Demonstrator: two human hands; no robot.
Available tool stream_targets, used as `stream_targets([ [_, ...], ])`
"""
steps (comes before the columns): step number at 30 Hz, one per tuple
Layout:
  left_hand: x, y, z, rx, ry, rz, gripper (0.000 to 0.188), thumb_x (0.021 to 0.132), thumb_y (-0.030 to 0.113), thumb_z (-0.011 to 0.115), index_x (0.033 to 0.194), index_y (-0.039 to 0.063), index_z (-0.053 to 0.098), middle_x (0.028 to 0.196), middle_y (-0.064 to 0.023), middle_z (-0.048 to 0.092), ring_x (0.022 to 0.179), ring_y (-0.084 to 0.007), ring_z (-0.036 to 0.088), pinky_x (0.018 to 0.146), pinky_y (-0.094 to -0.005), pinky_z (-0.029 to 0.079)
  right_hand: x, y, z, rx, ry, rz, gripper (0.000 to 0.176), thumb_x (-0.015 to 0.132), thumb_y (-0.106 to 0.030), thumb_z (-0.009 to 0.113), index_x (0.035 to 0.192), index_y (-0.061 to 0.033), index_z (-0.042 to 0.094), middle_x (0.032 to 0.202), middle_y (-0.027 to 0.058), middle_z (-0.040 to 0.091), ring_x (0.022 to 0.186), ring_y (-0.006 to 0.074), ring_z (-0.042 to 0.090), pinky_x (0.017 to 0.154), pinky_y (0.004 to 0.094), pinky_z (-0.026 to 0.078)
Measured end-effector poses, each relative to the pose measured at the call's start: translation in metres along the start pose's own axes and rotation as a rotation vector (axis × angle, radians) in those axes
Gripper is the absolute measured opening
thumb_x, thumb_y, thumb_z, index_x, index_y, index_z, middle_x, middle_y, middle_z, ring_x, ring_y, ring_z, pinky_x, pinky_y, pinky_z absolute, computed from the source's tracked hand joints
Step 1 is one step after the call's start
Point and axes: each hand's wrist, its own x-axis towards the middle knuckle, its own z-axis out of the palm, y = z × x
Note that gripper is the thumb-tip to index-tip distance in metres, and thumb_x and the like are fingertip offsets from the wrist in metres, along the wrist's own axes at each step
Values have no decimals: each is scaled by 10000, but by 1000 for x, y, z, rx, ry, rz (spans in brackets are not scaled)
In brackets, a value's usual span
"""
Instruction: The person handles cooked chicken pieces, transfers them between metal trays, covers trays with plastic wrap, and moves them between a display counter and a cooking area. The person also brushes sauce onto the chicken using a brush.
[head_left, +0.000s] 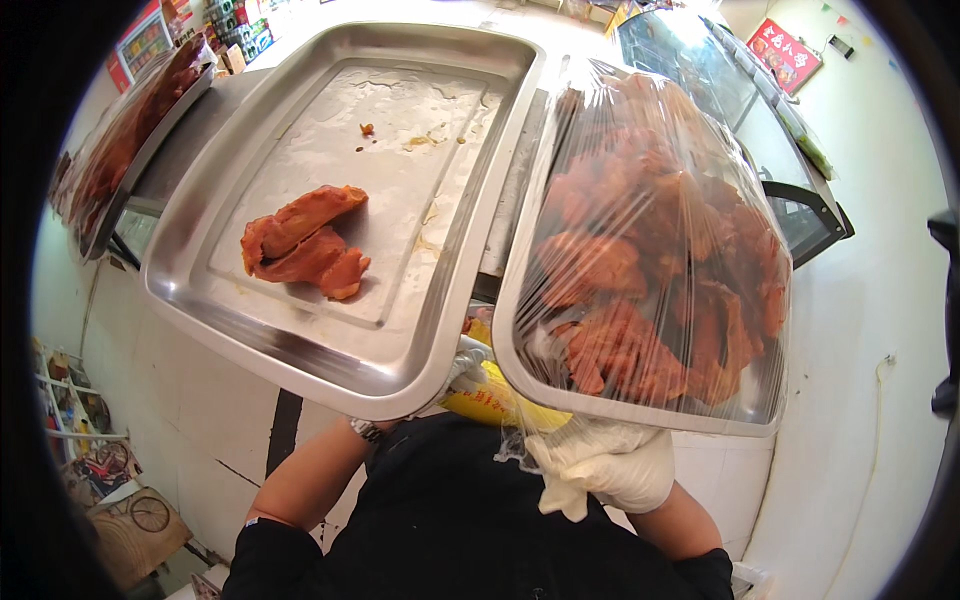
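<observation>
A stainless steel tray (409, 300) lies before me at the left, with a piece of reddish-brown cooked meat (307, 244) and small scraps on it. To its right, a second steel tray (504, 330) bears a heap of similar meat (622, 262) under clear plastic film (675, 172). My right hand (611, 469), in a whitish glove, is at the near edge of the wrapped tray, touching loose film; its grip is unclear. My left hand (469, 364) is mostly hidden under the near right corner of the open tray. A yellow printed bag (480, 394) shows between the trays.
Another film-covered tray of meat (135, 142) stands at the far left. A glass display case (690, 75) is behind the wrapped tray. A shelf rack (82, 397) is low at the left. A pale wall (855, 300) runs along the right.
</observation>
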Motion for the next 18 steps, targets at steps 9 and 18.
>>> stream_targets([
  [9,4,-28,-10,459,-45,9,220,880,123,796,1029,-35,761,907,-126,788,798,-211,714,736,-385,581,-85,131,-197,-1195,642,326,369,976,-283,788,1226,-16,739,1158,75,776,1122,240,714,913,378,576],
  [18,-13,-38,-5,452,10,92,344,910,202,767,1153,-29,688,998,-193,760,949,-350,732,855,-410,577,-88,246,-240,-124,797,375,307,1054,-310,687,996,-11,723,948,106,741,828,213,719,772,402,632],
])
